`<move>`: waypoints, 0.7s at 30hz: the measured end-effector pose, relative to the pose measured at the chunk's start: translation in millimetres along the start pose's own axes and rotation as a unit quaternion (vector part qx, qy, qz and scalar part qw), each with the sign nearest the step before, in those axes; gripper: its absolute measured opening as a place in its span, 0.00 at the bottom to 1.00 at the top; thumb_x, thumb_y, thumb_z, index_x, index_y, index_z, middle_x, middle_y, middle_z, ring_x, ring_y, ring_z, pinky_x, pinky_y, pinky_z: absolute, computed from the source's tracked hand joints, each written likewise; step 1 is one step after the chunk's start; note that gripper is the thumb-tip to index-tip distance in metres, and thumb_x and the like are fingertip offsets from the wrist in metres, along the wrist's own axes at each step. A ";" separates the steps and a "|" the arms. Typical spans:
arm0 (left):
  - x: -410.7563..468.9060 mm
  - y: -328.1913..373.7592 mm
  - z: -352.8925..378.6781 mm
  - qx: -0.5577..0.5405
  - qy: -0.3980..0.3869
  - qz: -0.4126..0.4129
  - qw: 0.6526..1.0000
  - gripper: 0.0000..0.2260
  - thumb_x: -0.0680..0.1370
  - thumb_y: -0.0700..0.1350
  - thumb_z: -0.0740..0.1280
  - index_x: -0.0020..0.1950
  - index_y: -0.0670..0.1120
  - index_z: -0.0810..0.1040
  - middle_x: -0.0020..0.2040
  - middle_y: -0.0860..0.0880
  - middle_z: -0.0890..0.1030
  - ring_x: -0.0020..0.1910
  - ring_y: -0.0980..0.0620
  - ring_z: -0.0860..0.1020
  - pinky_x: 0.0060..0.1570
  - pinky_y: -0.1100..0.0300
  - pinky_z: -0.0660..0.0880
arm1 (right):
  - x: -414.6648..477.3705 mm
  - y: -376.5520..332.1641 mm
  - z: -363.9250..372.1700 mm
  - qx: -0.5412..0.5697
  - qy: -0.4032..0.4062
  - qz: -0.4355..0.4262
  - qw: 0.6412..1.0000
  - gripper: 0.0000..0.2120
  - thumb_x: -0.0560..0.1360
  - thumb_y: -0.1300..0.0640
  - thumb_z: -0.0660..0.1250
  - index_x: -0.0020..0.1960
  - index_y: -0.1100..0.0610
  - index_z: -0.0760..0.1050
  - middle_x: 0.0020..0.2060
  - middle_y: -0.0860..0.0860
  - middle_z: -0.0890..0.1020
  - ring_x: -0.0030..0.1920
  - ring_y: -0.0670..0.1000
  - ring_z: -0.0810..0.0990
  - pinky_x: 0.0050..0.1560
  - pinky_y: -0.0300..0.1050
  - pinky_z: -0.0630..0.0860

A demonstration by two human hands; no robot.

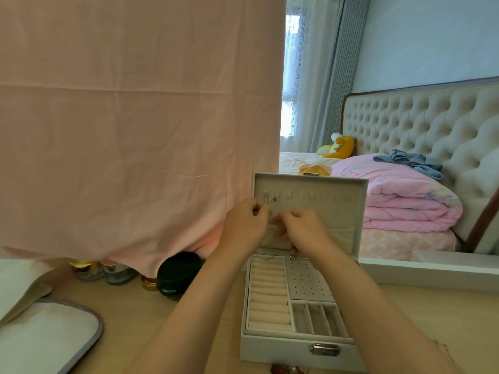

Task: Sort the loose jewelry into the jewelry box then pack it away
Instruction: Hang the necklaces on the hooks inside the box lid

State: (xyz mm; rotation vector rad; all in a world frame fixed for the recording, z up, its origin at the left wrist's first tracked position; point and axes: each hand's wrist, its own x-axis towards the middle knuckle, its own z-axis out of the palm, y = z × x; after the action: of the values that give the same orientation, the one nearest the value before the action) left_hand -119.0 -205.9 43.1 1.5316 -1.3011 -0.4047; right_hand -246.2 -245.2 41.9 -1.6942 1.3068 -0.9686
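Note:
A grey jewelry box (280, 345) stands open on the wooden table, its lid (348, 211) upright with a row of hooks. Both hands are raised in front of the lid's inner face. My left hand (244, 228) pinches a thin necklace chain (266, 257) near the leftmost hooks. My right hand (302, 230) pinches the same chain just beside it. The chain's lower end with a small pendant (292, 256) hangs at the box's back edge. Ring rolls, a perforated earring panel and small compartments fill the tray. Some loose jewelry (283, 369) lies in front of the box, mostly cut off.
A pink cloth (135, 117) hangs over the left half. Under it stand small bottles (89, 269) and a black jar (178, 275). A grey-rimmed white tray (94, 336) lies at the lower left. A mirror (405, 103) behind the box reflects a bed.

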 end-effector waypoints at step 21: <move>-28.0 -1.0 14.3 -0.052 -0.117 0.009 0.992 0.15 0.80 0.46 0.67 0.67 0.48 0.75 0.60 0.54 0.79 0.58 0.59 0.77 0.63 0.59 0.74 | -22.5 5.2 -35.2 -0.047 0.046 -0.134 0.989 0.06 0.78 0.53 0.69 0.45 0.47 0.83 0.37 0.44 0.85 0.42 0.43 0.83 0.49 0.45 0.80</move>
State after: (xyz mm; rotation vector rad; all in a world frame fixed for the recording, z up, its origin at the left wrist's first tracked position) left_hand -139.6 -188.6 26.7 1.4150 -1.4484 -0.6468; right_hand -284.2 -228.5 49.2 -1.9546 1.2205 -1.1664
